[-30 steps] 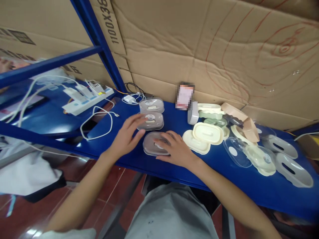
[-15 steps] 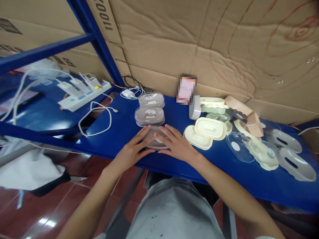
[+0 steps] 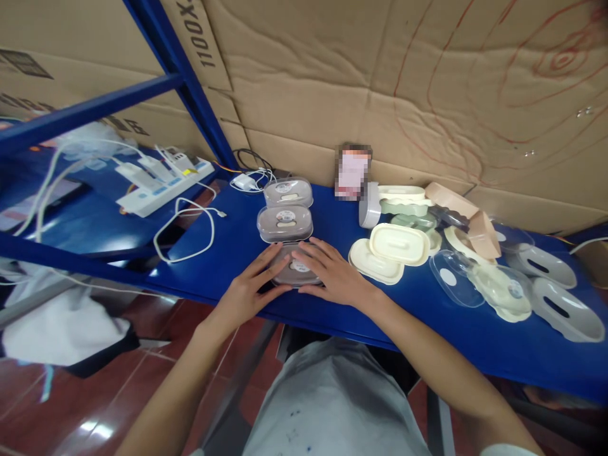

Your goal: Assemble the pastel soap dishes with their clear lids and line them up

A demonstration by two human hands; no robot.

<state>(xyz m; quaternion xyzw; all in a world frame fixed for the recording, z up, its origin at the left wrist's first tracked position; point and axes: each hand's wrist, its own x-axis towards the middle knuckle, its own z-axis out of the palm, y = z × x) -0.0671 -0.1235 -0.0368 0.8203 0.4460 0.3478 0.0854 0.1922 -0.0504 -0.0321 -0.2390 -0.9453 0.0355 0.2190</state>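
1. We see the left hand (image 3: 247, 292) and the right hand (image 3: 334, 275) lying flat, fingers spread, on one grey lidded box (image 3: 295, 272) (not gripping it).
2. This box sits at the front edge of the blue shelf (image 3: 427, 316).
3. Two similar boxes (image 3: 285, 223) stand just behind it, towards the back edge.
4. Cream lids (image 3: 399, 244) lie to the right.
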